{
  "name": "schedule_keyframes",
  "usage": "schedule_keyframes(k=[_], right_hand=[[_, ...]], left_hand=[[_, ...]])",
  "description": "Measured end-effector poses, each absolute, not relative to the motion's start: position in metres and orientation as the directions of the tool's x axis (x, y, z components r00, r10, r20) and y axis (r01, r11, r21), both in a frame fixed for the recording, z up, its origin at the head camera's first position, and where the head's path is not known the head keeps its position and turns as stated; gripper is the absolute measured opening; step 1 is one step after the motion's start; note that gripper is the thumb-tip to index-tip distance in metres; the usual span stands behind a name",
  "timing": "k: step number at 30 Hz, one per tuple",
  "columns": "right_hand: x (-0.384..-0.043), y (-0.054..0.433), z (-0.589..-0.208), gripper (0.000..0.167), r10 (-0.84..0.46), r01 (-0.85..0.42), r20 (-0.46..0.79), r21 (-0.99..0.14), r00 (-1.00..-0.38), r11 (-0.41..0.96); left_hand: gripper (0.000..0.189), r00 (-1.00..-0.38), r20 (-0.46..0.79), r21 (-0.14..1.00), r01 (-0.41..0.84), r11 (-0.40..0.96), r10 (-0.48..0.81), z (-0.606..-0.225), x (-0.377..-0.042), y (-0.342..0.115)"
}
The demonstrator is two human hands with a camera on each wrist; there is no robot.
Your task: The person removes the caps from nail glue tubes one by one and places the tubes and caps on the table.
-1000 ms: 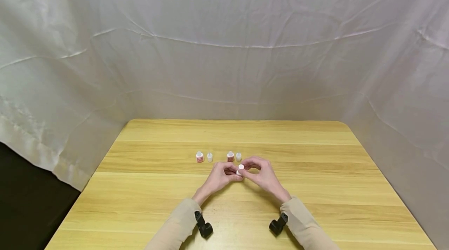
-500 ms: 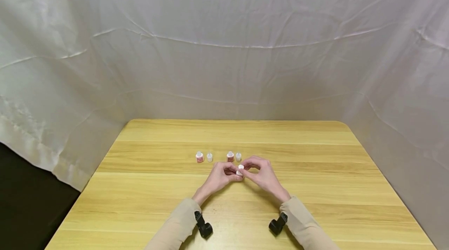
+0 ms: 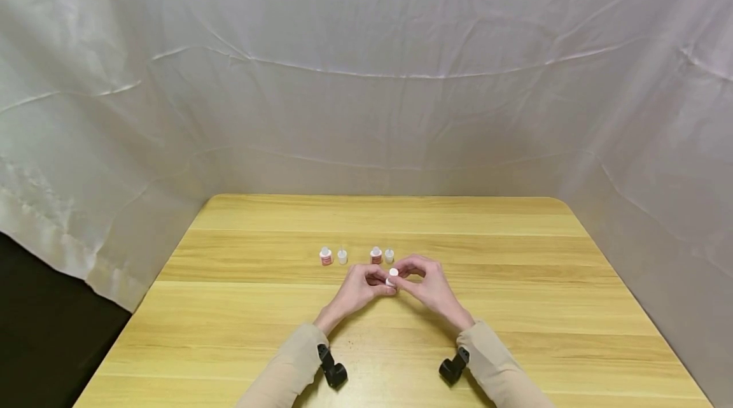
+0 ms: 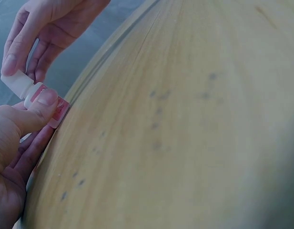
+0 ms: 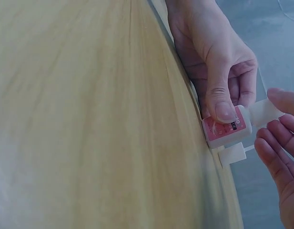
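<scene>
My left hand point(image 3: 361, 287) grips a small white bottle point(image 5: 228, 126) with a pink label, its thumb lying across the label in the right wrist view. The thumb and fingers of my right hand point(image 3: 426, 282) pinch the white cap point(image 4: 17, 84), which sits at the bottle's neck. Both hands meet low over the wooden table, with the bottle upright between them in the head view. Just beyond them are a second pink-labelled bottle point(image 3: 375, 256) and a loose white cap point(image 3: 389, 256) with a thin stem pointing up.
Farther left stands another pink-labelled bottle point(image 3: 326, 256), and beside it a white stemmed cap point(image 3: 342, 256). The wooden table point(image 3: 487, 230) has a pale curtain point(image 3: 366, 115) behind it and at its sides. Black wrist cameras point(image 3: 335, 370) hang below both sleeves.
The right hand's fingers shift very slightly at the cap, whose tilt changes a little. The left hand and the other bottles stay where they were.
</scene>
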State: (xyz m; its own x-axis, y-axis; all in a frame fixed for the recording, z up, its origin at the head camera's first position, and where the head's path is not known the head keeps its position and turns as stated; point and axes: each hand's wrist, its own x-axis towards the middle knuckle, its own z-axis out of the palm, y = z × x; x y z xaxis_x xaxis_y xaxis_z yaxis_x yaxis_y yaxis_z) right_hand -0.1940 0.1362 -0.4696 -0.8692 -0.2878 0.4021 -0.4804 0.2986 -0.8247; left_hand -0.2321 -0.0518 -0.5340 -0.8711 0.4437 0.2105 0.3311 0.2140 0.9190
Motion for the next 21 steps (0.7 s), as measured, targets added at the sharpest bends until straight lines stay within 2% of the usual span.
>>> schedule_keyframes(k=[12, 21], right_hand=[[-0.1944, 0.1367, -0.4686, 0.016, -0.316, -0.514, 0.425, -0.806, -0.848, 0.294], [-0.1938, 0.1366, -0.4702, 0.018, -0.303, -0.476, 0.391, -0.829, -0.869, 0.294]], left_hand=[[0.019, -0.875, 0.195, 0.924, 0.315, 0.216, 0.442, -0.5345, -0.2329, -0.0520], [0.018, -0.869, 0.213, 0.916, 0.337, 0.217, 0.447, -0.5343, -0.2322, -0.0517]])
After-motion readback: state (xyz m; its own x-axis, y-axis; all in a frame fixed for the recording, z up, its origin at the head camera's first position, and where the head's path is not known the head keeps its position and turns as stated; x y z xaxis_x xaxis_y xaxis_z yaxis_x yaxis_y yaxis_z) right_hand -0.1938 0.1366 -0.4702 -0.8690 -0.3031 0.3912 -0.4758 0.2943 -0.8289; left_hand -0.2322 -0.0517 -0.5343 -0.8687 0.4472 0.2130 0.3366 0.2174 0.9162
